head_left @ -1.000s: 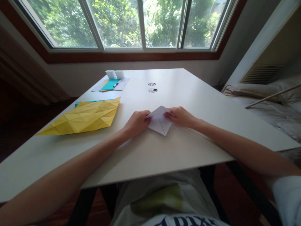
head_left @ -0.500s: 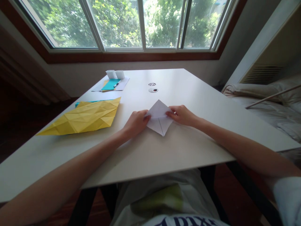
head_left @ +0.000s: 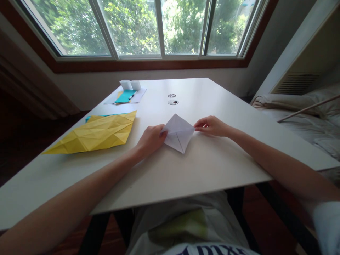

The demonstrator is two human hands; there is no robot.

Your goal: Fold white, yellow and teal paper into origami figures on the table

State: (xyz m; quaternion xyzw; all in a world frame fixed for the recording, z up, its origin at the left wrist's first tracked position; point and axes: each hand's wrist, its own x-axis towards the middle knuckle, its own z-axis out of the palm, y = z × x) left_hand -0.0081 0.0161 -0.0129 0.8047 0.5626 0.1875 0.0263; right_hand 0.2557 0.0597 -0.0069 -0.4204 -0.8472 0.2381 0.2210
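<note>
Daylight from the wide window (head_left: 138, 26) falls across a white table (head_left: 212, 166), and the folded white paper (head_left: 177, 133) lies flat on it between the two hands, a diamond shape with a crease running down its near half.

The left hand (head_left: 151, 139) is curled, its fingertips (head_left: 162, 131) pinching or pressing the paper's left corner; whether the thumb is under the sheet cannot be told. The right hand (head_left: 212, 126) has thumb and forefinger closed on the right corner, the other fingers tucked behind, knuckles away from the sheet.

To do this fold well, both corners probably need equal, light tension, so the sheet stays square to the crease between the fingers. Keeping the far point level with both sets of fingertips would help the edges meet. Pressing should likely begin at the middle crease and run outward toward each fingertip, so no bubble is trapped.

Beyond the left fingers, well apart, lies a large creased yellow sheet (head_left: 98, 132); farther off sit a teal card (head_left: 124, 96) and small white boxes (head_left: 130, 84)
</note>
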